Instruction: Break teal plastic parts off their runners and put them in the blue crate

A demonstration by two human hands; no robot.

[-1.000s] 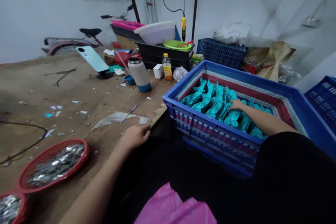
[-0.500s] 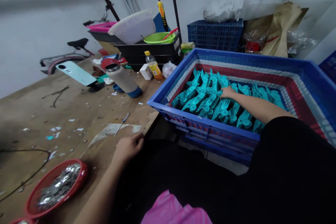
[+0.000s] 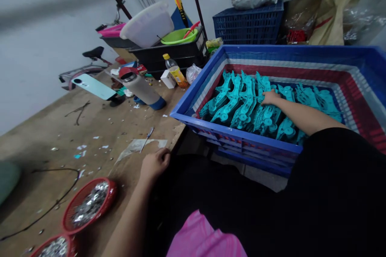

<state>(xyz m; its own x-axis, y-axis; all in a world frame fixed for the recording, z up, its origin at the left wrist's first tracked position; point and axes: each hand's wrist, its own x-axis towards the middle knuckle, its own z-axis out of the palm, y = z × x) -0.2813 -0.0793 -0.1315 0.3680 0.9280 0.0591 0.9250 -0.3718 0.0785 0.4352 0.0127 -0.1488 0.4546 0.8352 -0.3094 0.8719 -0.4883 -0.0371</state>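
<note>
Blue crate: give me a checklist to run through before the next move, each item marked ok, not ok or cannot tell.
1. Right hand at the teal parts: ok, it touches them inside the crate.
2. Firm grip on one part: cannot tell, the fingertips are lost among the parts.
3. Left hand out of the crate: ok, it rests curled at the table edge.
4. Crate open on top: ok, no lid shows.
5. Table free of scraps: not ok, paper bits lie scattered.
6. Red baskets upright: ok, both hold metal pieces.
</note>
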